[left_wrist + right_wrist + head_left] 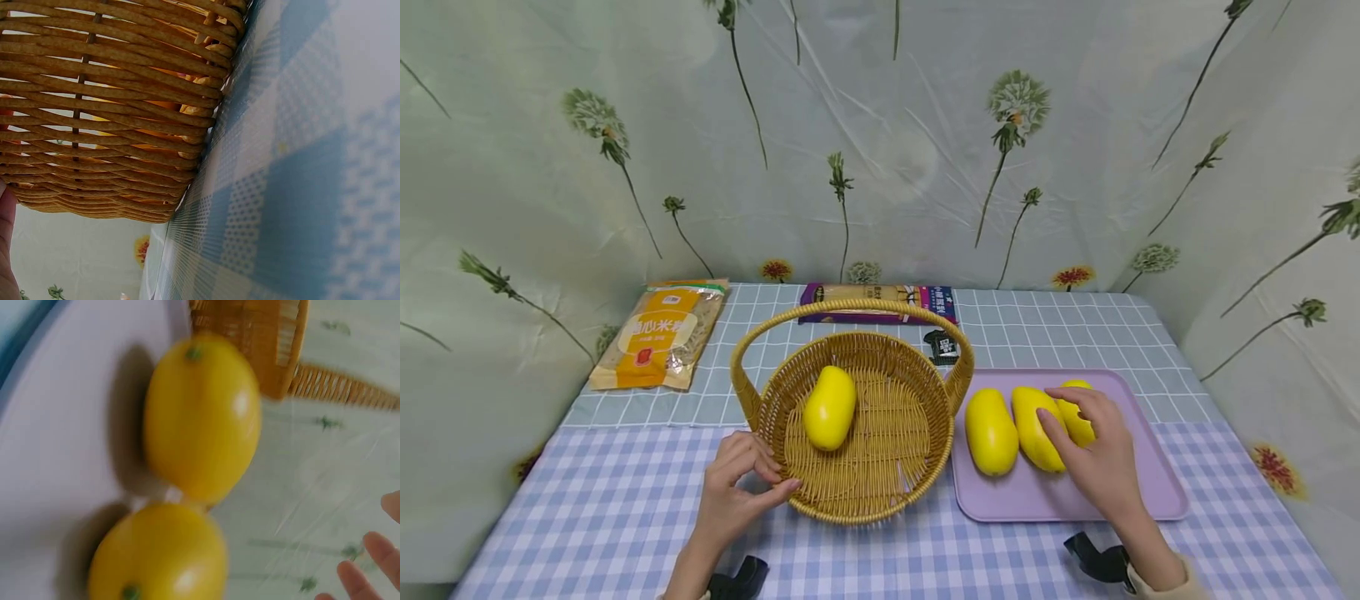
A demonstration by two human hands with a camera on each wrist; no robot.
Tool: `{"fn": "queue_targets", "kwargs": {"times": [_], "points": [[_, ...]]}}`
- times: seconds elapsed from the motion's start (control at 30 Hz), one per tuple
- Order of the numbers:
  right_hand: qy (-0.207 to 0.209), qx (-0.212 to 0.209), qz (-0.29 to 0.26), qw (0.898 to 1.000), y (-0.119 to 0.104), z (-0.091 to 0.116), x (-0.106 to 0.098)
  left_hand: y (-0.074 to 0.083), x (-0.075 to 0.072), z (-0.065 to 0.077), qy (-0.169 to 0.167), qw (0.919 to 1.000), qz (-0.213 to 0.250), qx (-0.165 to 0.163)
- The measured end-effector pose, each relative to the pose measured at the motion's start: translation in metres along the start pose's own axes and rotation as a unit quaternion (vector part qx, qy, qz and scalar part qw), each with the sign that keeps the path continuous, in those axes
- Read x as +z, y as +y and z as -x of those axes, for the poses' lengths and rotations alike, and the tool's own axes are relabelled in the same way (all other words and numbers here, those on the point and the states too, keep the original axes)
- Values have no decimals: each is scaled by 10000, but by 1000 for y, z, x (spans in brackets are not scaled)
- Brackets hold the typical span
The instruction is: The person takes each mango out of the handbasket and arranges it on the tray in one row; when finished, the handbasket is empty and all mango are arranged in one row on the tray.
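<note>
The basket (895, 425) stands on the table (587, 517), its handle (850, 307) arching over the far side. The left hand (735, 485) is at the basket's near left edge, its grip drawn in to pinch the woven rim, thumb uppermost. One yellow fruit (830, 408) lies inside the basket, left of its middle.

Just right of the basket, the lilac tray (1022, 500) carries three more yellow fruits: the left one (992, 432) nearest the basket, the middle one (1030, 425) beside it, and the right one (1078, 429) farthest off, partly hidden by fingers. The right hand (1101, 454) is over the tray, right of the basket, its grip well spread, thumb and fingers parted, with hold of nothing. In the head view they overlap the middle and right fruits; whether they touch, I cannot tell.

Behind the basket lies a purple pack (880, 302), and a small black packet (942, 347) sits by the right side of its handle. A bag of rice (658, 337) lies beyond the basket to the left.
</note>
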State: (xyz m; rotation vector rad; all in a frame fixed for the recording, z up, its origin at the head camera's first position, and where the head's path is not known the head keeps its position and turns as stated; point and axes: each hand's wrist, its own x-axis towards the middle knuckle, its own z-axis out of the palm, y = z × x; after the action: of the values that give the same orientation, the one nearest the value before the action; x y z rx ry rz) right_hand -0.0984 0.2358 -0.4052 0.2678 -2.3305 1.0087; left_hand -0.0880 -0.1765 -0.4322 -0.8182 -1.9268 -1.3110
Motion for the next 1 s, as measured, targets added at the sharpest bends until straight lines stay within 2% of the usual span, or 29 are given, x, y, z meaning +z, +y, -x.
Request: {"fn": "queue_targets", "kwargs": {"times": [0.2, 0.4, 0.57, 0.77, 0.9, 1.0], "points": [[-159, -806, -693, 9942, -28, -3, 14, -2, 1, 0, 0, 10000, 13, 35], [-641, -1461, -1449, 9765, -59, -12, 35, 1, 0, -1, 31, 10000, 24, 44], [-1152, -1813, -1753, 9608, -82, -25, 54, 1, 1, -1, 45, 9999, 64, 63], [-1581, -1922, -1359, 9590, -102, -42, 76, 0, 1, -1, 34, 9999, 98, 64], [-1963, -1778, -909, 9600, -113, -53, 88, -1, 1, -1, 39, 9999, 107, 74], [-2409, -1522, -517, 9572, -122, -63, 95, -1, 1, -1, 30, 9999, 110, 75]]}}
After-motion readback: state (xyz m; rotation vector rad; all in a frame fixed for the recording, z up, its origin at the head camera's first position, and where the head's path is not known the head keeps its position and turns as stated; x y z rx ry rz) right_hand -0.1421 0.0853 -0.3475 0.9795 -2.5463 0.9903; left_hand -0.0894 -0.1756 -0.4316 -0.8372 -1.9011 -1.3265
